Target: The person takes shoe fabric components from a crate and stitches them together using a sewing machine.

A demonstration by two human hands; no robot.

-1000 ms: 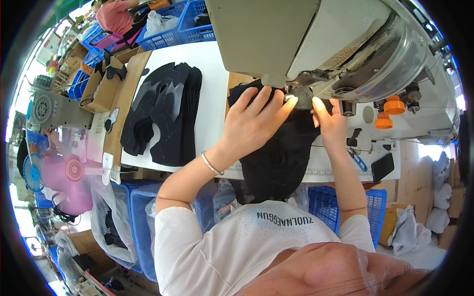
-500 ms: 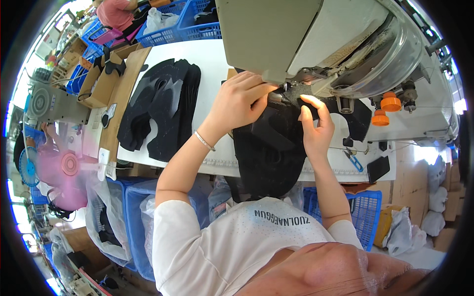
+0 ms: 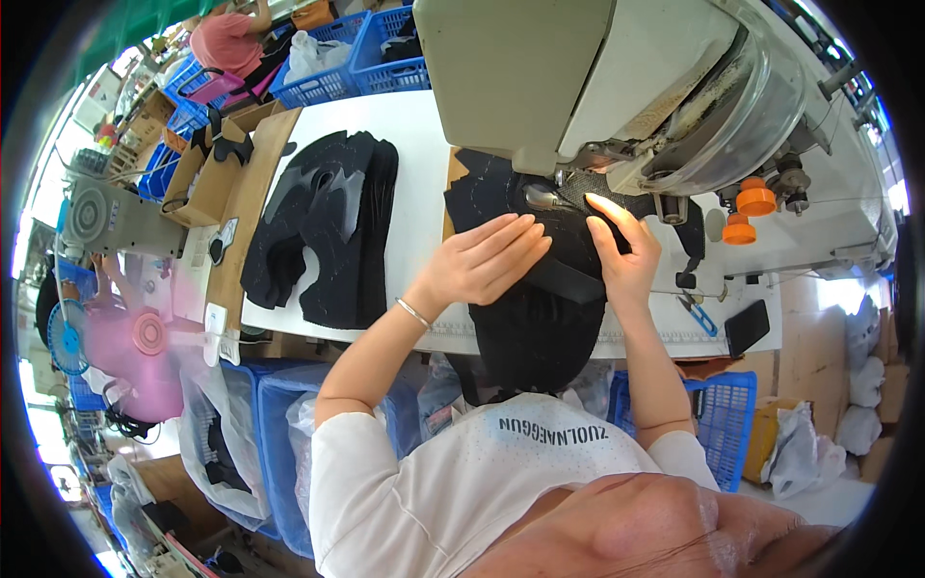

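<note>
A black fabric piece lies under the sewing machine and hangs over the table's front edge. My left hand rests on it with fingers stretched out flat, just in front of a shiny metal plate by the needle. At the right side of the needle, my right hand touches the fabric, its thumb and index finger apart and the other fingers partly hidden. Dark mesh material shows beneath the machine head, near the right fingertips.
A stack of black cut pieces lies on the white table to the left. Blue thread snips and a dark flat object are at the right. Blue crates stand below, and a pink fan is at far left.
My left hand has drawn back from beside the needle toward me and flattened onto the fabric, uncovering the metal plate. The right hand stays beside the needle.
</note>
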